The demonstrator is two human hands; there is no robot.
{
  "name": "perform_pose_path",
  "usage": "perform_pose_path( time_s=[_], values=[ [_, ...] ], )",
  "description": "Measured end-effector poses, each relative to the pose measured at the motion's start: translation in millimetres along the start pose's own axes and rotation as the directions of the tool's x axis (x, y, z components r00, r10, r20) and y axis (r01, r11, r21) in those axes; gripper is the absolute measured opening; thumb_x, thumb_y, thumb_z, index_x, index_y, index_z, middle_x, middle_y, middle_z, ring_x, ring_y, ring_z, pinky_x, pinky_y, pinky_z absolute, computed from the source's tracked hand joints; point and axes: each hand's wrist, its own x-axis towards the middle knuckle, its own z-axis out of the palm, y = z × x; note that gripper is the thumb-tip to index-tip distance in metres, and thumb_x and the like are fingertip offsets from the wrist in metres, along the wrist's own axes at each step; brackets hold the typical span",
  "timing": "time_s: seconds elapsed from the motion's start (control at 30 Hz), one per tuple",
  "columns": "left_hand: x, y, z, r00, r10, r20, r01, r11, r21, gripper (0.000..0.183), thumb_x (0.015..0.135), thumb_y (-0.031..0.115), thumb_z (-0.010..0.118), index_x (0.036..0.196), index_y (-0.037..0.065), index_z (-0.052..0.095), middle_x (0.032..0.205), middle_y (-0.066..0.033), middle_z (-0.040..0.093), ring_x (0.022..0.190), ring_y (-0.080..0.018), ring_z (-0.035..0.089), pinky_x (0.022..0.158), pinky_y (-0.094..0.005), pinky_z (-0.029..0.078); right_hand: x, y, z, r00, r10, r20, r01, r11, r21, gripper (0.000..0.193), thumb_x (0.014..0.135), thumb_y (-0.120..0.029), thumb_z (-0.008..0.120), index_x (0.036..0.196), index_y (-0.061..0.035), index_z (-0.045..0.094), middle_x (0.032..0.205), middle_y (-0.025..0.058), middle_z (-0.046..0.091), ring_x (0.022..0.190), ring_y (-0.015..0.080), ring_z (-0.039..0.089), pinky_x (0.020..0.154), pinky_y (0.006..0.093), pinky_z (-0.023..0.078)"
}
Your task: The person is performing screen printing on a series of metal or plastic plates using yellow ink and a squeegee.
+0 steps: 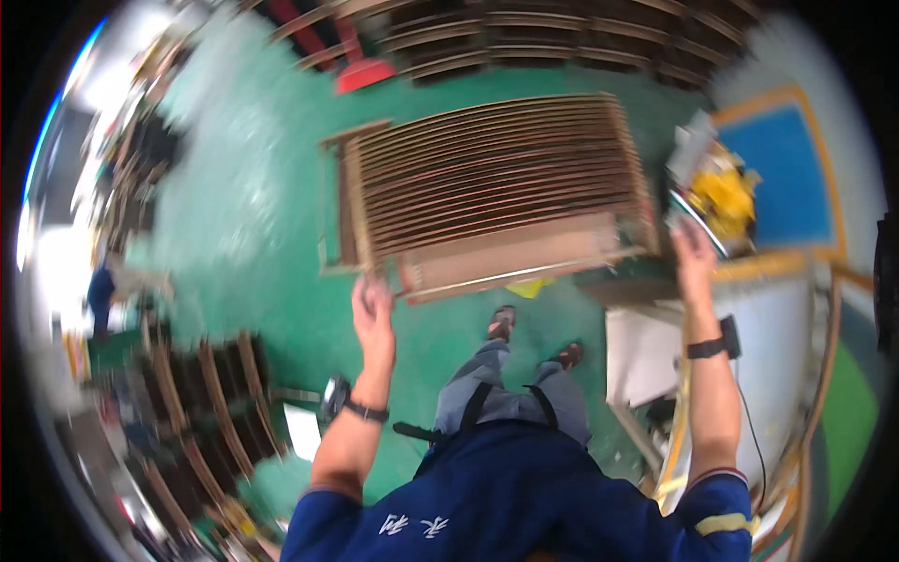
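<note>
A slatted wooden rack (496, 178), with many thin parallel bars and a plain tan panel along its near side, stands in front of me. At its near left corner, my left hand (373, 298) has its fingers curled round the frame. My right hand (693, 248) is reached out just beyond the rack's right end, beside a container with yellow items (723, 197). Motion blur smears its fingers, so I cannot tell whether it grips the container's pale edge. Both wrists wear dark bands.
More wooden racks (534, 42) line the far side, near a red dustpan-like object (365, 75). Further racks (206, 403) stand at lower left. A blue panel with an orange-yellow border (791, 173) is on the right, above a pale worktop (763, 309). The floor (225, 178) is green.
</note>
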Motion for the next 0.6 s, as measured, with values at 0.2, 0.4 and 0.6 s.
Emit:
perform_pose_path(
  time_s=[0.2,0.4,0.6],
  values=[
    [-81,-28,86,0.495,-0.52,0.697,0.271,0.854,0.444,0.04,0.093,0.02,0.06,0.126,-0.002,0.053,0.104,-0.0105,0.067,0.093,-0.019,0.063,0.08,-0.0313,0.051,-170,-2,-56,0.97,-0.016,-0.242,-0.021,0.989,-0.148,0.032,0.089,-0.016,0.065,0.119,-0.0039,0.061,0.116,0.0123,0.065,0.109,0.024,0.06,0.095,0.0359,0.047],
    [-101,-12,175,0.149,-0.626,0.766,-0.041,0.77,0.637,0.039,0.093,0.016,0.06,0.127,-0.003,0.052,0.106,-0.0119,0.066,0.095,-0.0199,0.064,0.082,-0.0313,0.051,-381,36,-139,0.675,0.029,-0.738,-0.268,0.941,-0.208,0.034,0.083,-0.015,0.066,0.113,0.0001,0.061,0.108,0.0223,0.065,0.102,0.0367,0.062,0.09,0.0415,0.049],
    [-156,-40,215,-0.035,-0.676,0.736,-0.346,0.699,0.625,0.038,0.092,0.016,0.061,0.124,-0.002,0.054,0.104,-0.0106,0.067,0.093,-0.0192,0.064,0.079,-0.0298,0.049,-671,104,-155,0.05,0.268,-0.962,-0.619,0.764,0.181,0.036,0.08,-0.016,0.07,0.112,-0.0013,0.063,0.107,0.0213,0.065,0.101,0.0372,0.062,0.089,0.0411,0.049]
  ],
)
